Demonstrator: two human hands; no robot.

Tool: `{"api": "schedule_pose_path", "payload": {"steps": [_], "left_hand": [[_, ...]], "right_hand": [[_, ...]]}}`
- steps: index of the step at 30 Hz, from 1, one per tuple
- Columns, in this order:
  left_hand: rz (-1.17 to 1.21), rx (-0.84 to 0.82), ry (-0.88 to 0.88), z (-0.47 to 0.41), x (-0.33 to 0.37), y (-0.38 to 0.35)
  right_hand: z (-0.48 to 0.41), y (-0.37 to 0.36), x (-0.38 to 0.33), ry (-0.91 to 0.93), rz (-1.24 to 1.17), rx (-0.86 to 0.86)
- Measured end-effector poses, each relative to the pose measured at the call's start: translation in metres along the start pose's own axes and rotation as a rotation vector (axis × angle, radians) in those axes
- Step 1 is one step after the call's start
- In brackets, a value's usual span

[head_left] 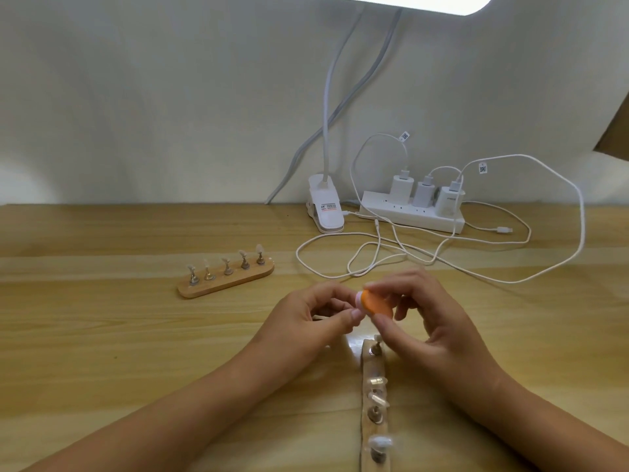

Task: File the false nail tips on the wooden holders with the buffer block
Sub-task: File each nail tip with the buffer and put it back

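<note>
My right hand [425,321] pinches an orange buffer block [376,304] with a pale edge, held above the table. My left hand [313,318] has its fingers curled and its thumb tip against the block's left end; whatever it pinches there is hidden. Right below, a wooden holder [372,369] runs toward me with several clear nail tips on metal stands. A second wooden holder [226,279] with several nail tips lies farther left, apart from both hands.
A white power strip [413,216] with three chargers sits at the back right. White cables [374,257] loop over the table just beyond my hands. A white clip lamp base [325,207] stands beside the strip by the wall.
</note>
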State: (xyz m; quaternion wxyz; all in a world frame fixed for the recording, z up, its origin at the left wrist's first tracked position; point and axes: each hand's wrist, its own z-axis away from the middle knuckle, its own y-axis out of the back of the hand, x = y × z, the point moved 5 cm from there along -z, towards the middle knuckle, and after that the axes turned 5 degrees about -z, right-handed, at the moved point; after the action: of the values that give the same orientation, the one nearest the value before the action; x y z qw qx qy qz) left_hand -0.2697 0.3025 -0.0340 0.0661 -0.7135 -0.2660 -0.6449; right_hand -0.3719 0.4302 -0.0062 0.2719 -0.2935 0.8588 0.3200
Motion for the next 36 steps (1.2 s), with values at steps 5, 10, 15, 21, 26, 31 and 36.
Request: {"api": "schedule_pose_path", "payload": {"steps": [5, 10, 15, 21, 26, 31, 36], "left_hand": [[0.064, -0.009, 0.020, -0.001, -0.002, -0.001], [0.078, -0.002, -0.001, -0.002, -0.003, -0.001], [0.056, -0.005, -0.012, -0.002, -0.004, -0.002], [0.101, 0.002, -0.004, -0.003, -0.002, 0.000], [0.107, -0.011, 0.002, -0.002, -0.002, -0.002], [0.130, -0.007, 0.014, -0.002, -0.002, -0.002], [0.175, 0.001, 0.006, -0.003, -0.004, -0.003]], "right_hand": [[0.000, 0.011, 0.012, -0.150, -0.058, 0.100], [0.000, -0.003, 0.005, -0.100, -0.104, 0.026], [0.002, 0.007, 0.012, -0.183, -0.189, 0.114], [0.001, -0.004, 0.013, -0.215, -0.169, 0.054], [0.003, 0.000, 0.010, -0.194, -0.250, 0.065], [-0.001, 0.001, 0.013, -0.220, -0.148, 0.073], [0.002, 0.001, 0.008, -0.163, -0.230, 0.122]]}}
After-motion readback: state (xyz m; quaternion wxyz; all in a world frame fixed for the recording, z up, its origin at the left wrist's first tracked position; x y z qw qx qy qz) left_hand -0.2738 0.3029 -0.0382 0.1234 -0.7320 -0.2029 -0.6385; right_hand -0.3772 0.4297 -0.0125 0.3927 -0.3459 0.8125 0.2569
